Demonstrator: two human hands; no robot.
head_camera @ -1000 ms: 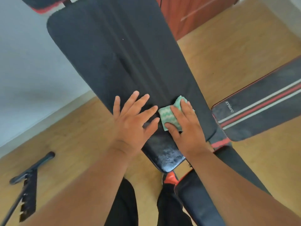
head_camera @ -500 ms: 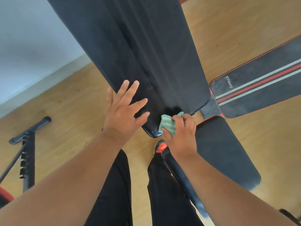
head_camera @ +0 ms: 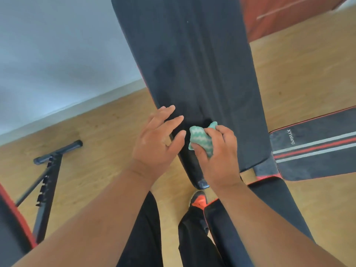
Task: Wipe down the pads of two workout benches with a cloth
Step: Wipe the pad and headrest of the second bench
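Wood-look floor (head_camera: 92,143) throughout, pale wall (head_camera: 57,54) at far left, reddish cabinet (head_camera: 289,14) at far right.

Nearest: the person's dark trouser legs and a red-and-black shoe (head_camera: 199,200), standing at the near end of a bench. Near right, a black seat pad (head_camera: 269,195) with red trim runs under the right forearm.

Middle: the long black back pad (head_camera: 202,64) slopes away from the viewer, its near end at the hands. Left hand (head_camera: 156,143) lies at the pad's left edge, fingers straight and spread, holding nothing; contact looks like a steadying touch. Right hand (head_camera: 219,153) has fingers and thumb curled round a green-and-white cloth (head_camera: 201,138), bunched, pressed on the pad near its centre seam.

Right, beyond the hands: second bench pad (head_camera: 316,147), black with grey and red stripes and white lettering, just beside the first pad's near right corner. Left: black metal frame (head_camera: 48,170) with a foam-capped bar, well apart on the floor.

Handling, as judged: the cloth is light, soft and crushes easily, so it is best kept wadded in the palm with the fingertips bearing down. The pad cover looks smooth and slightly glossy, probably slick; the padding should give a little under pressure. The seam grooves may hold dirt. The tilted pad may rock, hence the bracing hand.
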